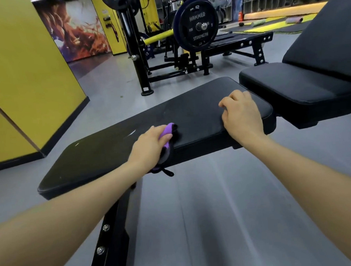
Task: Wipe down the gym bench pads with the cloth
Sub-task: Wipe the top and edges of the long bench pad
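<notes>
A long flat black bench pad [114, 142] runs across the middle of the view. My left hand [150, 144] grips a purple and black cloth [168, 130] and holds it against the pad's near edge, about halfway along. The cloth's lower end hangs over the side of the pad. My right hand [240, 113] rests on the right end of the same pad with its fingers curled against the surface. A second bench with a black seat pad [290, 86] and a raised back pad [328, 39] stands just to the right.
A yellow wall [25, 79] stands close on the left. Behind the bench is a black rack with a weight plate [195, 28] and another flat bench [241, 42]. Grey floor [225, 211] lies between me and the bench. Yellow mats [266, 26] lie far back right.
</notes>
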The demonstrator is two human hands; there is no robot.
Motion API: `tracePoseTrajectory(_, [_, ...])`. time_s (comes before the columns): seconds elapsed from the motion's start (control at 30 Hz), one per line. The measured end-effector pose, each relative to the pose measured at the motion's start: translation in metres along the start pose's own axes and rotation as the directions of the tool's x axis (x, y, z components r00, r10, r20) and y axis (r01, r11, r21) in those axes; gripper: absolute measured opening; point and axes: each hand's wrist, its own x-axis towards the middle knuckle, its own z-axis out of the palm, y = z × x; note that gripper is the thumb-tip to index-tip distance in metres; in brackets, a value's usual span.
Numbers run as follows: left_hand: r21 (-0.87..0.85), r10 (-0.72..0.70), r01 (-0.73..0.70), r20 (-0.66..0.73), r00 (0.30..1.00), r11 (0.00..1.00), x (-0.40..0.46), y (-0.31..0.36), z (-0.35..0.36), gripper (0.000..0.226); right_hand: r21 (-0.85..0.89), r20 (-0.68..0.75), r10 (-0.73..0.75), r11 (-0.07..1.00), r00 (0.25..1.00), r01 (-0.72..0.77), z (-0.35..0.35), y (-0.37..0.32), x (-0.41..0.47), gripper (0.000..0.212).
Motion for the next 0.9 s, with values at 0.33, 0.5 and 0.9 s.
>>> tracePoseTrajectory(0.33, [0.123,0.284,-0.264,-0.2,0.938,0.957,0.014,0.083,0.052,0.026,0.003,0.018,0.047,0.999,0.999,-0.047,0.002,-0.001,0.001,0.027])
tracePoseTrajectory(0.5, [0.267,0.395,-0.346,-0.161,0.904,0.9,-0.011,0.003,0.033,0.039,0.003,-0.002,0.057,0.998,0.998,-0.057,0.004,-0.003,-0.001,0.025])
tracePoseTrajectory(0.9, [0.17,0.332,-0.311,-0.11,0.937,0.935,0.018,0.055,0.037,0.031,-0.013,0.052,0.061,0.998,0.997,-0.061,0.001,-0.004,0.0,0.025])
